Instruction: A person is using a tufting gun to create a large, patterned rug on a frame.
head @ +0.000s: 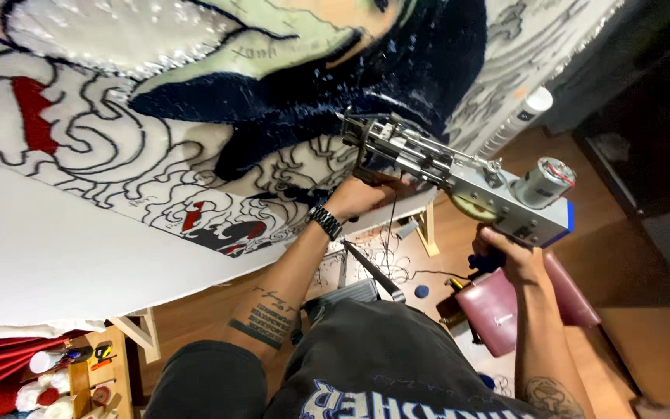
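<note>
I hold the grey metal tufting gun with its blue rear plate and small silver motor [459, 182] in both hands, right of the frame's centre. My left hand [358, 195], a dark watch [326, 222] on its wrist, is wrapped under the gun's front frame; my right hand [515, 256] is closed round the rear handle, though I cannot tell whether a finger rests on the trigger. The gun's nose touches the stretched white backing cloth [56, 233], which fills the upper left, right at the lower edge of the dark navy tufted patch [335, 85]. Around it run black drawn outlines with red filled shapes [34, 112] and a pale green area [273, 31] higher up. I judge I am filling the navy section, working along its border. The next pass seems to call for firm, even pressure into the cloth and a steady line along the drawn contour. A maroon padded stool [498, 306] sits on the wooden floor [645, 326] below.
</note>
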